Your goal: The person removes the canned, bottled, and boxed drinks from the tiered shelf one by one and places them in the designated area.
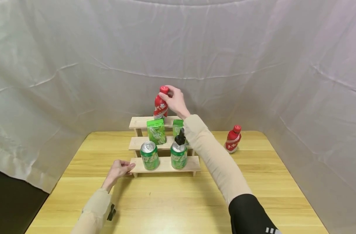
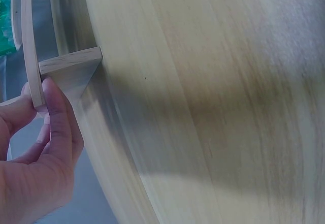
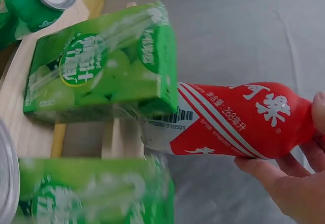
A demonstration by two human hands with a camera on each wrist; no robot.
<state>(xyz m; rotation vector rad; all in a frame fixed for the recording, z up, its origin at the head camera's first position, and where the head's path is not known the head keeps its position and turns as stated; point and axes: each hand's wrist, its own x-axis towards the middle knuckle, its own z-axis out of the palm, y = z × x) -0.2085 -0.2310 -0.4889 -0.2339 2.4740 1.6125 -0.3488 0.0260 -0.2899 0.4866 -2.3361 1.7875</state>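
Observation:
My right hand (image 1: 176, 101) holds a red bottle (image 1: 160, 105) near its cap, over the top step of a small wooden three-tier stand (image 1: 166, 164). In the right wrist view the bottle (image 3: 238, 120) shows white lettering and a barcode; a green juice box (image 3: 101, 64) partly hides its base, so I cannot tell whether it touches the step. With thumb and fingers, my left hand (image 1: 119, 170) pinches the left end of the lowest step (image 2: 31, 46).
Two green cans stand on the lowest step, a left can (image 1: 150, 156) and a right can (image 1: 178, 156). Green juice boxes (image 1: 156, 131) occupy the middle step. Another red bottle (image 1: 233, 139) stands on the table (image 1: 166, 208) at the right. Grey curtain (image 1: 195, 55) surrounds the table.

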